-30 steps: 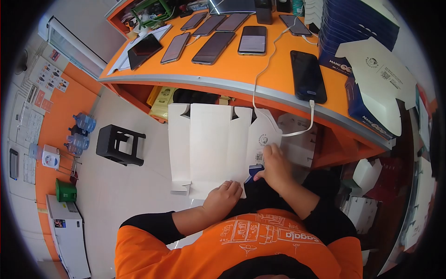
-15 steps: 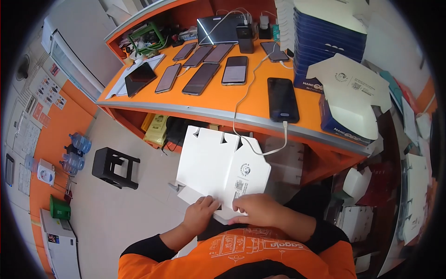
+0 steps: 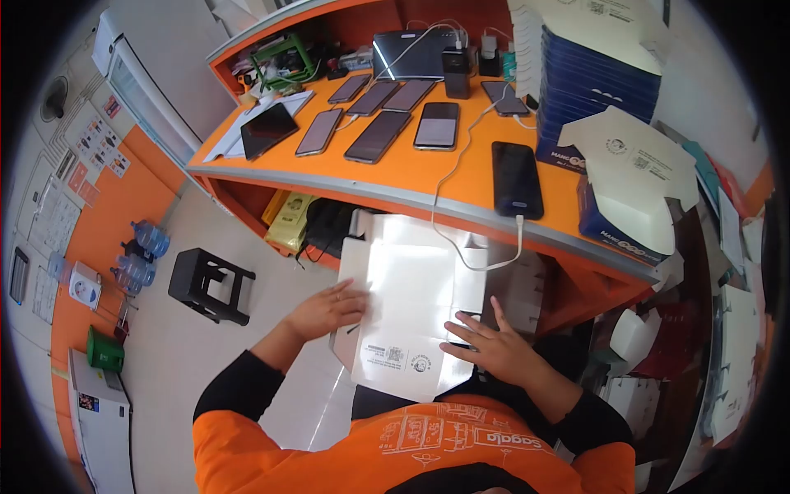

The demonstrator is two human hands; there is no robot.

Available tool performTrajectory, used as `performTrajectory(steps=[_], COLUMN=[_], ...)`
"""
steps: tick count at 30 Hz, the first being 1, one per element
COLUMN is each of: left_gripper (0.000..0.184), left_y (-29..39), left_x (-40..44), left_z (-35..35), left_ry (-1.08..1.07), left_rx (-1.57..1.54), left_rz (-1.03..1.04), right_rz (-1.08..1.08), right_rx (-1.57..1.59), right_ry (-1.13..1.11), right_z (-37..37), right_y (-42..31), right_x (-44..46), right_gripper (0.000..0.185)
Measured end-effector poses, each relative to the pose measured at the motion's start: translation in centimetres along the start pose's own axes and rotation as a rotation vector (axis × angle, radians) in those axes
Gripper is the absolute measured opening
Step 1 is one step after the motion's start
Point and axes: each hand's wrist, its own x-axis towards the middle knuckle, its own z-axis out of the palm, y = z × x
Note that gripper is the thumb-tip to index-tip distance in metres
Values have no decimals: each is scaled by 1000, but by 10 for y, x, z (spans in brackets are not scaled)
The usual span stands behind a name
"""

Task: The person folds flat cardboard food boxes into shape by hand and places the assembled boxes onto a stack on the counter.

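A flattened white food box [image 3: 407,284] lies in front of my body, below the table edge, its glossy inner face catching the light. Its printed flap, with a round logo and a code, points toward me. My left hand [image 3: 331,310] is at the box's left edge, fingers stretched out and slightly blurred. Over the lower right side, my right hand [image 3: 491,344] has its fingers spread. Neither hand grips the box; whether the fingertips press on it I cannot tell.
Several phones [image 3: 378,136] and a charging cable [image 3: 439,177] lie on the orange table [image 3: 313,163]. A folded box [image 3: 629,218] stands at its right edge, beside a tall stack of boxes [image 3: 597,99]. A black stool [image 3: 210,284] stands on the floor to the left.
The flattened box has turned, bringing its printed flap from the far right side to the side near me. My hands have moved apart and let go of its near edge.
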Motion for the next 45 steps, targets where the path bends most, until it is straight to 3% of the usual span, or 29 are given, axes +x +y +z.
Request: performTrajectory(steps=[4, 7, 10, 13, 15, 16, 17, 18, 19, 24, 26, 29, 31, 34, 37, 38, 42, 45], left_gripper=[20, 21, 25, 40, 53, 65, 86, 106, 123, 136, 135, 132, 130, 127, 118, 102, 78, 75], left_y=[-19, -33, -40, -18, 18, 53, 79, 110, 131, 149, 147, 147, 146, 139, 147, 156, 181, 174], left_x=[14, 16, 16, 28, 37, 45, 36, 46, 52, 60, 56, 59, 64, 62, 52, 51, 49, 49], left_z=[-14, -16, -22, -54, -37, -35, -4, -10, -12, 9, 10, 4, -3, -16, -9, -4, 14, 14], left_ry=[-63, -21, -24, 7, 35, 40, 56, -218, -337, -277, -250, -267, -312, -332, -277, -209, -95, -31], left_rx=[65, 96, 94, 195, 37, -385, -591, -351, -279, -255, -312, -338, -325, -325, -225, -197, -344, -435], left_rz=[86, 159, 86, -137, -403, -573, -554, -538, -595, -694, -710, -713, -709, -671, -656, -677, -670, -608], right_rz=[-52, -90, -182, -297, -334, -353, -373, -395, -378, -351, -229, 390, 851, 821, 801, 780, 888, 891], right_rx=[-90, -96, -80, -35, -38, -47, -57, -68, -49, 136, 190, 184, 852, 1491, 1582, 1645, 2045, 2188], right_ry=[223, 265, 327, 366, 357, 341, 325, 308, 311, 218, 378, 515, 165, -98, 78, 160, 151, 161], right_z=[9, 9, 11, 25, 30, 33, 36, 38, 40, 25, -11, -27, -17, -1, 50, 52, 51, 58], right_y=[15, 28, 11, -19, -43, -49, -53, -55, -54, -42, -32, -7, 11, 26, 23, 16, -1, -2], right_x=[4, 7, 12, 19, 27, 32, 37, 39, 39, 43, 50, 59, 59, 49, 25, 18, -2, -10], right_gripper=[37, 32, 28, 27, 25, 25, 26, 26, 26, 29, 31, 47, 48, 49, 44, 40, 41, 44])
